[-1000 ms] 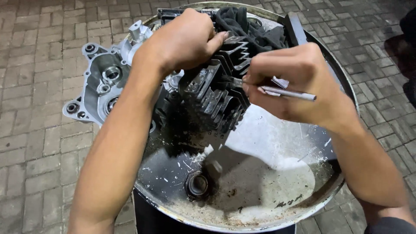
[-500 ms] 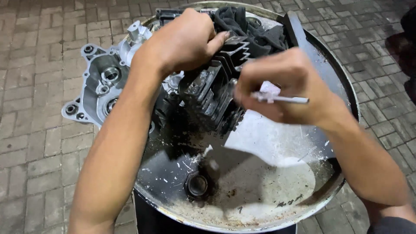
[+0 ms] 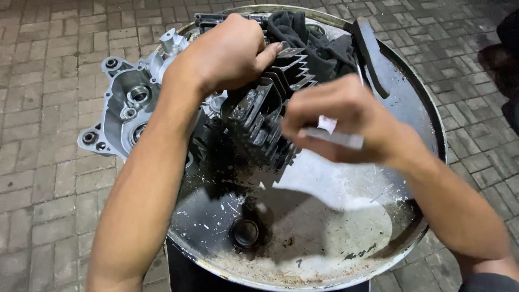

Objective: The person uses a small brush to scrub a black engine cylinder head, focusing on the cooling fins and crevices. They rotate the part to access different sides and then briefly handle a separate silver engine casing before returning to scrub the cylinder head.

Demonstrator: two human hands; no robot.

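A dark finned engine cylinder (image 3: 266,118) rests tilted on top of a round metal drum (image 3: 378,216). My left hand (image 3: 226,53) grips its upper end from above. My right hand (image 3: 346,125) is closed on a thin white-handled tool (image 3: 335,137), blurred with motion, right beside the cylinder's fins. What the tool's tip touches is hidden behind my fingers.
A silver engine crankcase half (image 3: 123,111) hangs over the drum's left edge. A black cloth (image 3: 308,38) and a dark flat bar (image 3: 370,54) lie at the drum's far side. A round bung hole (image 3: 246,232) sits near the front. Brick paving (image 3: 48,178) surrounds the drum.
My right hand with the tool has slid left along the cylinder's fins and is now blurred. My left hand keeps its grip in the same place.
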